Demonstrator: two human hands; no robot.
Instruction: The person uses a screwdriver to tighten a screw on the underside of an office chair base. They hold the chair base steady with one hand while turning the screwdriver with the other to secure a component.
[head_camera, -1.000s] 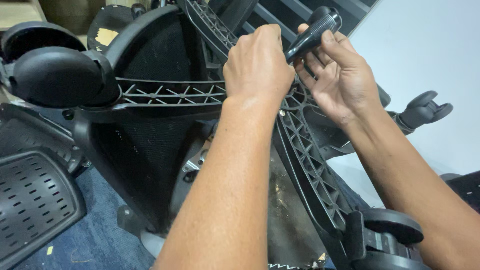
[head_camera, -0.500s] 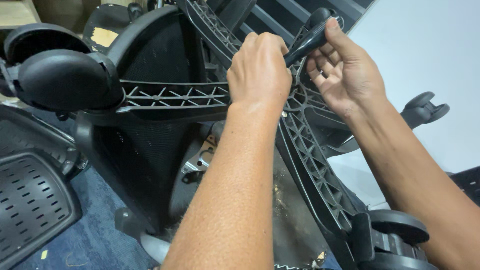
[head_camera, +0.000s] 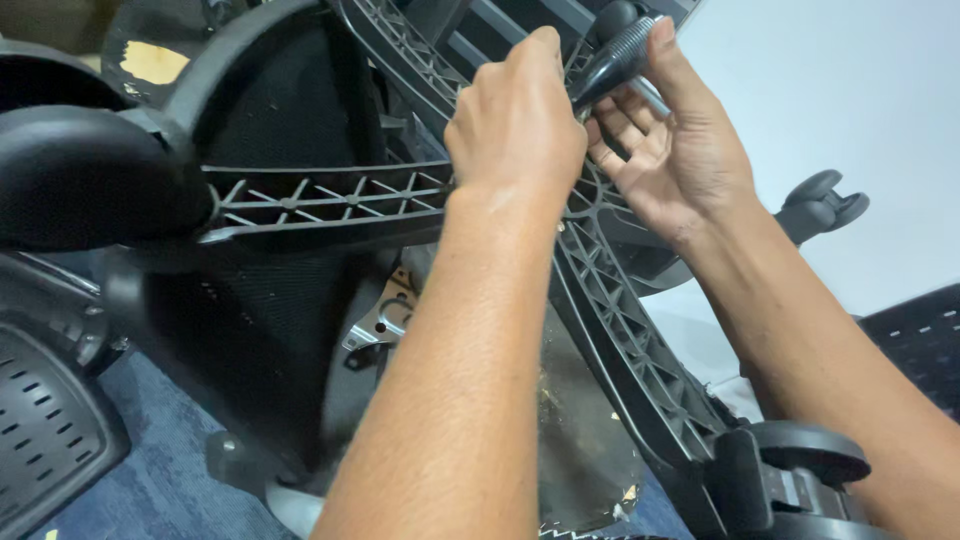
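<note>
blue carpet floor (head_camera: 150, 500) lower left | perforated black seat panel (head_camera: 40, 440) lying on it | second mesh panel (head_camera: 920, 340) at right edge | pale wall (head_camera: 850, 90) behind

This looks like an office-furniture workshop or assembly area. An upturned chair base (head_camera: 620, 330) with ribbed black spokes and casters lies under the hands, a perforated black chair panel (head_camera: 40, 440) sits on blue carpet (head_camera: 180, 480) lower left of them, and a plain pale wall (head_camera: 850, 110) rises to their right.

Chair base (head_camera: 620, 320): matt black ribbed plastic. Handle (head_camera: 612, 66): glossy grooved plastic. Bracket (head_camera: 385, 318): bare metal.
</note>
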